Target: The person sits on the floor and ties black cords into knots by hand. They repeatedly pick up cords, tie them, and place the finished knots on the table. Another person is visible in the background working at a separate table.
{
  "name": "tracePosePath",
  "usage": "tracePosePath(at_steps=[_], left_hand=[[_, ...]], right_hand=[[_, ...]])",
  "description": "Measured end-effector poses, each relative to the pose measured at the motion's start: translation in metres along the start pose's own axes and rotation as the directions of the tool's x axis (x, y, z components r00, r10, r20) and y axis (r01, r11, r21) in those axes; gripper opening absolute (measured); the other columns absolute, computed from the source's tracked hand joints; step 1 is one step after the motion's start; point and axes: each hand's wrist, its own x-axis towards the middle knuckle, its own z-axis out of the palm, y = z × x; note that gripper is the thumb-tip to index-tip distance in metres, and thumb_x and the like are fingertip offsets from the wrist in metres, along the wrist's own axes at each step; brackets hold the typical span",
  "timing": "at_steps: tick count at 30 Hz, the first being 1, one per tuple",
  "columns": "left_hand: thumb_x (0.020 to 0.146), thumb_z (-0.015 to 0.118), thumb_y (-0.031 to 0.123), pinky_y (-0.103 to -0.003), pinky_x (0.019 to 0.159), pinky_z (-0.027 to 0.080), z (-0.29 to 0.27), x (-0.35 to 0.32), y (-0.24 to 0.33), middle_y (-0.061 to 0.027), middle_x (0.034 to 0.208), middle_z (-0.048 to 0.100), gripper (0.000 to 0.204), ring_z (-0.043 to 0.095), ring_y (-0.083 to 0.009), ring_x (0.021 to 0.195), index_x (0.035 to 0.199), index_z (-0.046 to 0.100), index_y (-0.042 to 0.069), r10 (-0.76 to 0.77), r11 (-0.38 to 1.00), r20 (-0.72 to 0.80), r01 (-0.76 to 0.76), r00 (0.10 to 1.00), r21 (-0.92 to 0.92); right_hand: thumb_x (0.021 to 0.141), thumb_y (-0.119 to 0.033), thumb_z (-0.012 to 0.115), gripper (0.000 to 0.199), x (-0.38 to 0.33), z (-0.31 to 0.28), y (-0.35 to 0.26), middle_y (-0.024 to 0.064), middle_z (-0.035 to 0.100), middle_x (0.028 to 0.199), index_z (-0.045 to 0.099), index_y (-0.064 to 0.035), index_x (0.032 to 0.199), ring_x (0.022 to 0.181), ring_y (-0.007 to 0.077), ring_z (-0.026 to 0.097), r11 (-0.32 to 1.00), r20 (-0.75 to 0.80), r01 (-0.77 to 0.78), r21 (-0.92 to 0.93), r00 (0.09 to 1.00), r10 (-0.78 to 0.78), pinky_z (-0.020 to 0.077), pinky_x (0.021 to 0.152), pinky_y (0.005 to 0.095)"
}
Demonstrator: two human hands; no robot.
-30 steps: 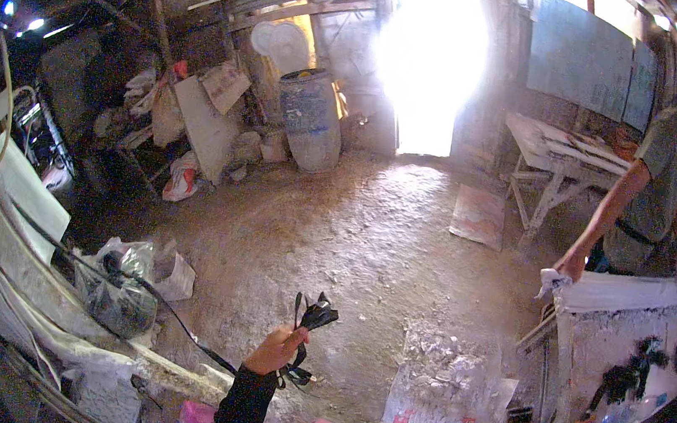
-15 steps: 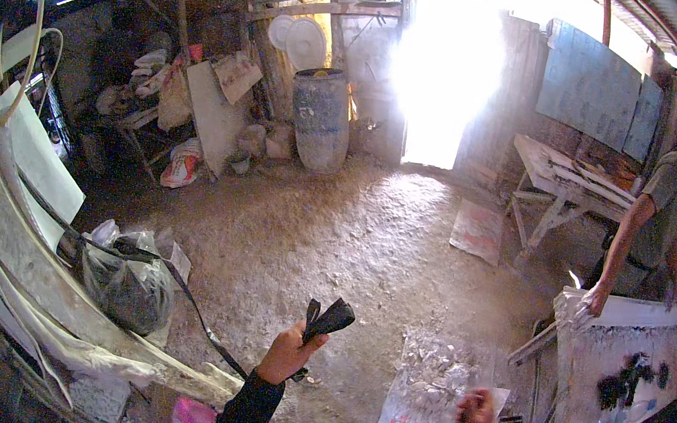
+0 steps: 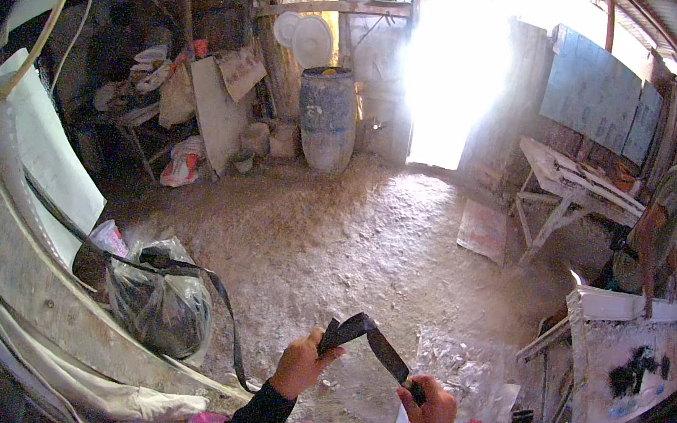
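Note:
A black strap [image 3: 387, 354] bends up and over between my two hands. My left hand [image 3: 300, 367] is closed around a folded part of it. The strap's end region is pinched in my right hand [image 3: 434, 411], low in front of my body. Another length of black strap [image 3: 226, 314] runs from near my left forearm, over a see-through plastic bag [image 3: 173, 322] with dark contents, to the white board at the left. Whether it joins the piece in my hands is hidden by my arm.
A long curved plank [image 3: 49, 294] and a white panel [image 3: 46, 150] stand at the left. At the right, a person [image 3: 671, 223] leans over a white-smeared bench [image 3: 592, 352]. Beyond the dirt floor are a blue barrel [image 3: 326, 121], a wooden table [image 3: 571, 177] and a bright doorway.
My right hand has come inward and taken hold of the strap, drawing a length out from the bundle in my left hand. The person at the right has shifted their arm.

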Motion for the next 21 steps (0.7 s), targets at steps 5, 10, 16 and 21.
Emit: tracePosePath(at_steps=[5, 10, 16, 21], left_hand=[[0.081, 0.056, 0.034, -0.045, 0.055, 0.041, 0.003, 0.000, -0.013, -0.0197, 0.062, 0.052, 0.035, 0.053, -0.0397, 0.062, 0.087, 0.048, 0.000, 0.042, 0.996, -0.028, -0.044, 0.999, -0.072], [0.085, 0.049, 0.031, -0.045, 0.056, 0.040, 0.010, 0.018, -0.029, -0.0204, 0.064, 0.052, 0.032, 0.052, -0.0396, 0.063, 0.082, 0.049, 0.000, -0.105, 0.987, 0.095, 0.115, 0.990, -0.110], [0.086, 0.048, 0.031, -0.044, 0.056, 0.040, 0.029, 0.065, -0.043, -0.0204, 0.065, 0.052, 0.031, 0.052, -0.0393, 0.065, 0.080, 0.050, 0.000, -0.032, 0.987, 0.220, 0.065, 0.975, -0.144], [0.087, 0.048, 0.027, -0.044, 0.054, 0.041, 0.019, 0.119, -0.056, -0.0196, 0.067, 0.051, 0.024, 0.052, -0.0396, 0.065, 0.082, 0.049, 0.003, 0.024, 0.996, 0.146, -0.036, 0.989, 0.080]], right_hand=[[0.073, -0.027, 0.066, 0.021, 0.016, 0.028, -0.009, 0.0102, 0.061, 0.070, 0.058, -0.0093, 0.083, 0.063, 0.0257, 0.061, 0.999, -0.050, -0.015, 0.042, 0.999, 0.017, 0.0472, 0.054, 0.0347], [0.073, -0.026, 0.066, 0.023, 0.054, 0.051, 0.002, 0.0088, 0.061, 0.073, 0.056, -0.0089, 0.085, 0.063, 0.0268, 0.060, 0.992, -0.048, 0.119, 0.030, 0.992, -0.118, 0.0472, 0.053, 0.0350], [0.071, -0.022, 0.068, 0.024, 0.144, 0.073, 0.021, 0.0080, 0.060, 0.071, 0.055, -0.0077, 0.086, 0.061, 0.0228, 0.061, 0.955, 0.049, 0.296, -0.011, 0.954, -0.295, 0.0477, 0.051, 0.0305], [0.074, -0.028, 0.063, 0.022, 0.231, 0.089, 0.054, 0.0064, 0.058, 0.068, 0.055, -0.0119, 0.087, 0.055, 0.0270, 0.058, 0.909, 0.229, 0.415, 0.029, 0.883, -0.410, 0.0458, 0.049, 0.0356]])
